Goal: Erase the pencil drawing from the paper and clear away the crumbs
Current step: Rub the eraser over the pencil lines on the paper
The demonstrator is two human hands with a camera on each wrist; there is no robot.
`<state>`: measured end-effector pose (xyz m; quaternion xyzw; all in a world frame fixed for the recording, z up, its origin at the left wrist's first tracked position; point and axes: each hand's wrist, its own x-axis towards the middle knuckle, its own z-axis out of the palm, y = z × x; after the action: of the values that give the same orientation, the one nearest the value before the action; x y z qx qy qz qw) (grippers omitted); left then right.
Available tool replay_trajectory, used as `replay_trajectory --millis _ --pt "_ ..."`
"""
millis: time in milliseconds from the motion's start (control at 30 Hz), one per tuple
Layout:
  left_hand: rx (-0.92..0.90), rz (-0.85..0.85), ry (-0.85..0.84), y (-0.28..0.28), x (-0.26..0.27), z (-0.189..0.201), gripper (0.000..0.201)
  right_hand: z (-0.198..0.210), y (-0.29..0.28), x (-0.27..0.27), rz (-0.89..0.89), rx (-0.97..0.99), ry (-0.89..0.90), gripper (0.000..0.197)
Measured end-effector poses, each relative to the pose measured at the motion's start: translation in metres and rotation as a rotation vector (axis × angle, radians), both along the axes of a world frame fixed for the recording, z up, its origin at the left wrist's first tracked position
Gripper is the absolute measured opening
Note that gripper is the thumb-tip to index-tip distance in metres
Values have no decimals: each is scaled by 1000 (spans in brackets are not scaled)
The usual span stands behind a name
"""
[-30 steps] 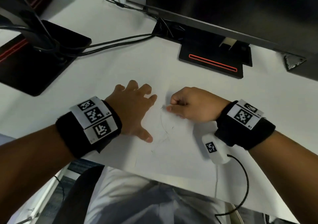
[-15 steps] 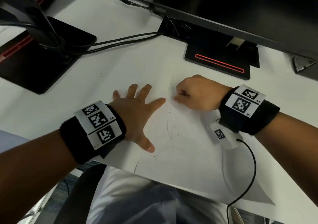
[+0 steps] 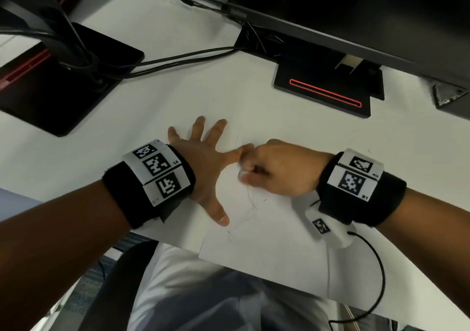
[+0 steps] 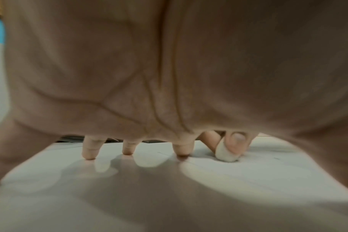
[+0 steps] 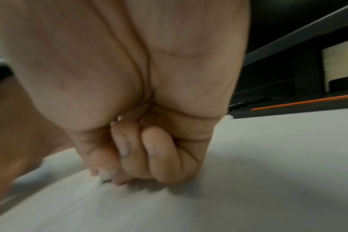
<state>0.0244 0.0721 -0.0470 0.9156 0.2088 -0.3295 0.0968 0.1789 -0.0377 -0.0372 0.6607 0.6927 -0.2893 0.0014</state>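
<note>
1. One white desk with two black monitor bases behind it.
2. One paper sheet at the near edge, faint pencil lines left on it.
3. My left hand lies splayed flat on the sheet.
4. My right hand pinches one white eraser against the paper.

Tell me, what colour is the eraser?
White. The eraser shows best in the left wrist view, pinched in the right hand.
</note>
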Motion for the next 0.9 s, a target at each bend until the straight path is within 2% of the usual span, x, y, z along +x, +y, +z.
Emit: replay_trajectory --millis 67,167,333,500,667,800,900 --pt "3 0 4 0 2 0 143 2 5 6 0 -35 -21 41" --pt "-8 8 5 3 5 1 145 5 13 22 -111 -18 -87 40" --pt "4 6 15 6 5 0 145 1 -4 -4 46 -85 -40 40" --pt "-16 23 6 6 4 0 145 6 10 20 -86 -7 -114 40" --pt "13 25 -2 5 5 0 145 1 -15 -14 77 -121 -24 42" --pt "-3 43 3 5 5 2 144 4 1 16 -99 -3 -139 42" --pt "6 48 11 5 5 2 144 1 -10 1 -41 2 -101 40"
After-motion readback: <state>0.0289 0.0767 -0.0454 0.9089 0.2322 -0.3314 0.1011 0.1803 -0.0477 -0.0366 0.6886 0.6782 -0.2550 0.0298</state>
